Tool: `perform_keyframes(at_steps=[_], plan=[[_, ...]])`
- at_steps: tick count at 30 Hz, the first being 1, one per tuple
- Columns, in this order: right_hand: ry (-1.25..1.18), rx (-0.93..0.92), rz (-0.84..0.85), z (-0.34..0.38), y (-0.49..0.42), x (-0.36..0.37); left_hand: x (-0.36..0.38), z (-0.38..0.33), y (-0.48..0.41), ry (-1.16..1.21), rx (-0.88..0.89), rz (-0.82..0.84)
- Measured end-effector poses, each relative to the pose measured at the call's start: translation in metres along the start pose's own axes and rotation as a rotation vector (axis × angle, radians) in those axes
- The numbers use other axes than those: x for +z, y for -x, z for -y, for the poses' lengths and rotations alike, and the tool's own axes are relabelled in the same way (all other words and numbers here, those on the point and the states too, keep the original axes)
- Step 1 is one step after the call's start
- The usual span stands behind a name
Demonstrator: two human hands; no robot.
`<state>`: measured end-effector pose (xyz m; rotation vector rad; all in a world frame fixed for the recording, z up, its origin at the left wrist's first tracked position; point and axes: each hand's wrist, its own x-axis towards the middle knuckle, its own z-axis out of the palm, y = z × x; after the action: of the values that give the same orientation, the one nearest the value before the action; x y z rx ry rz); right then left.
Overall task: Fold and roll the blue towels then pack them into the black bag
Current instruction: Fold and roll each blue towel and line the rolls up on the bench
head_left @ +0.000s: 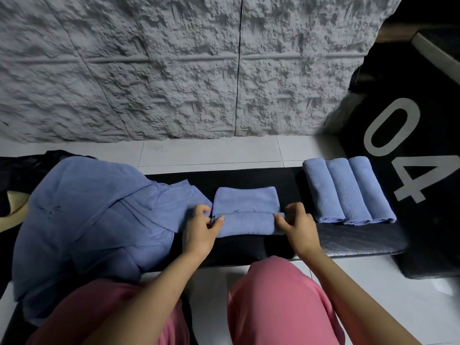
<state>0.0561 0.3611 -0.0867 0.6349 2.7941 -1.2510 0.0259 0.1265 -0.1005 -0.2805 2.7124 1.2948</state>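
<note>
A folded blue towel point(246, 212) lies on the black bench point(348, 240) in the middle, its near end rolled into a tube. My left hand point(201, 230) pinches the roll's left end and my right hand point(297, 224) pinches its right end. Three rolled blue towels point(348, 190) lie side by side on the bench to the right. A heap of unfolded blue towels point(89, 220) covers the bench's left part. A dark shape, perhaps the black bag point(22, 170), shows behind the heap at far left, mostly hidden.
A black block marked "04" point(410, 150) stands at the right of the bench. White floor tiles point(211, 153) run behind the bench up to a rough grey wall point(174, 70). My knees in pink trousers point(278, 302) are at the bench's near edge.
</note>
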Motion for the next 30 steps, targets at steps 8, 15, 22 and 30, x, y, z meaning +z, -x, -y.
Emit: perform_keyframes(at_steps=[8,15,22,30], plan=[[0.254,-0.618,-0.149,-0.029,0.014,0.001,-0.001,0.010,0.013,-0.457,0.629,-0.068],[-0.039,-0.265,0.050,-0.030,0.013,0.005,-0.001,0.002,0.010,-0.198,0.221,0.134],[-0.154,-0.024,0.123,-0.012,0.000,-0.001,0.001,-0.007,0.003,-0.003,-0.021,0.218],[0.078,0.113,0.071,0.022,-0.027,0.011,-0.024,-0.031,0.003,-0.372,0.658,0.428]])
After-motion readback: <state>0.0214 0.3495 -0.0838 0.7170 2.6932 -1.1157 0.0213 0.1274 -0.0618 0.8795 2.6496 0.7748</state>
